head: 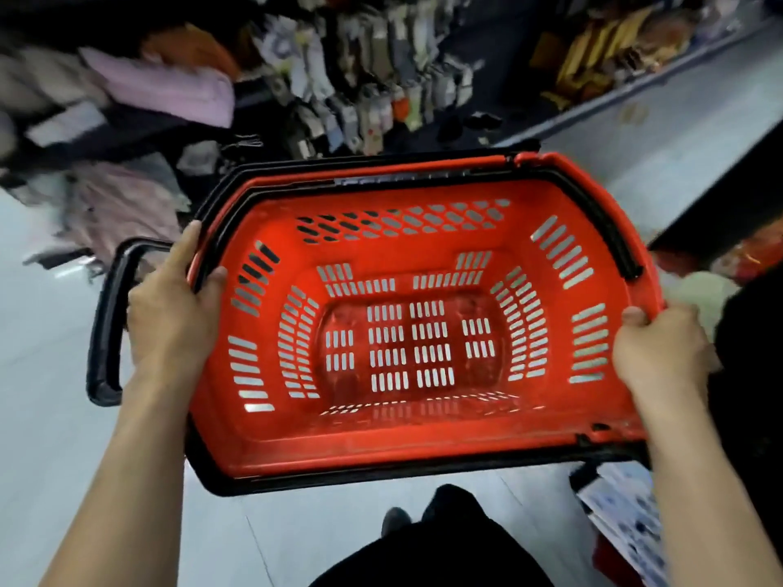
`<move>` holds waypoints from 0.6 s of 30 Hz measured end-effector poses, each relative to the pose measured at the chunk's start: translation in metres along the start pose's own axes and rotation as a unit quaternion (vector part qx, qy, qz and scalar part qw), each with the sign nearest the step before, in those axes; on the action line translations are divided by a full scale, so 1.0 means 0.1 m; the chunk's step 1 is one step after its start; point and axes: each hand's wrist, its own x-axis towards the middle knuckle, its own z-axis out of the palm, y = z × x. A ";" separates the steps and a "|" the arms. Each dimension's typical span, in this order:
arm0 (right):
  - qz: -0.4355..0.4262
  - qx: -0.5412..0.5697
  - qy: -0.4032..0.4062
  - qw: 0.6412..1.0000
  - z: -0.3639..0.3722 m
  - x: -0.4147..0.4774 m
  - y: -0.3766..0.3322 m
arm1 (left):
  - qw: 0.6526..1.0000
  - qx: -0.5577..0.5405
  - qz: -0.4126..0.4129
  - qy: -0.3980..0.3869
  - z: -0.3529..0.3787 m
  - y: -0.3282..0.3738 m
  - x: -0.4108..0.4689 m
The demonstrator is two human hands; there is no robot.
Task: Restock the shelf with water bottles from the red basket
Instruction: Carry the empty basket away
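Both hands are clamped on the red basket [423, 444], one at each short end, well apart. My left hand [169, 315] grips the left rim, thumb hooked over the edge to the inside, the other fingers on the outside. My right hand [661, 349] grips the right rim, thumb on top of the edge, the other fingers curled under and out of sight.

The basket is in the air in front of me, above the pale floor [42, 417], its mouth facing the camera and tilted a little. The inside shows only its own slotted red walls and slotted bottom, and the floor shows through the slots. Black carry handles [593, 213] lie folded against the rim. A black loop handle [106, 324] sticks out past the left end, just beside my left wrist.

Below the basket are my dark trousers [423, 552] and one shoe [396, 519]. At lower right is a blue-and-white printed pack [627, 527] – blurred, can't tell what. Beyond the basket is a rack of hanging packets [360, 78], with folded cloth [169, 86] heaped to its left, all blurred. A dark shelf edge [720, 197] runs along the right.
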 end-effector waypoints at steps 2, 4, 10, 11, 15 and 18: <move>-0.032 0.005 -0.024 0.999 0.31 0.12 -0.42 | 0.999 0.003 -0.023 0.028 -0.10 -0.19 0.25; -0.073 -0.003 -0.053 0.996 0.64 0.20 -0.85 | 0.997 0.015 -0.055 0.048 -0.20 -0.41 0.46; -0.181 0.009 -0.162 0.970 1.81 0.24 -2.31 | 0.975 0.052 -0.173 0.125 -0.60 -1.07 1.01; -0.205 0.017 -0.185 0.961 2.04 0.20 -2.59 | 0.968 0.063 -0.197 0.144 -0.69 -1.19 1.07; -0.308 0.018 -0.271 0.912 2.80 -0.29 -3.75 | 0.918 0.119 -0.304 0.224 -1.17 -1.64 1.09; -0.391 0.018 -0.337 0.856 3.22 -0.91 -4.48 | 0.864 0.143 -0.393 0.282 -1.55 -1.96 0.89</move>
